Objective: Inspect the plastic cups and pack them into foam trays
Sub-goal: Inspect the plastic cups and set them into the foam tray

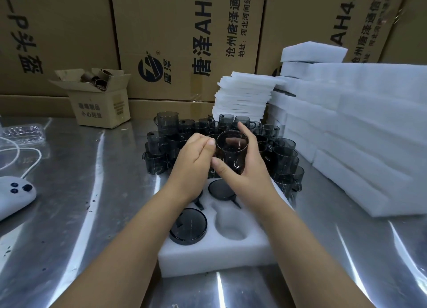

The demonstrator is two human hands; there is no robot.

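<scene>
My right hand (248,166) grips a smoky transparent plastic cup (231,151) above the far end of a white foam tray (215,253), mouth toward me. My left hand (196,156) touches the cup's left side with thumb and fingertips; whether it pinches the cup I cannot tell. The tray holds dark cups (188,226) upside down in its left and far pockets, and the near right pocket (231,226) is empty. Behind the tray stands a crowd of several loose dark cups (167,132).
Stacks of white foam trays (360,127) fill the right side, with a stack of thin foam sheets (242,95) behind the cups. A small open carton (101,104) sits at the back left. A white device (13,196) with a cable lies at the left on the metal table (92,192). Large cartons (184,37) wall the back.
</scene>
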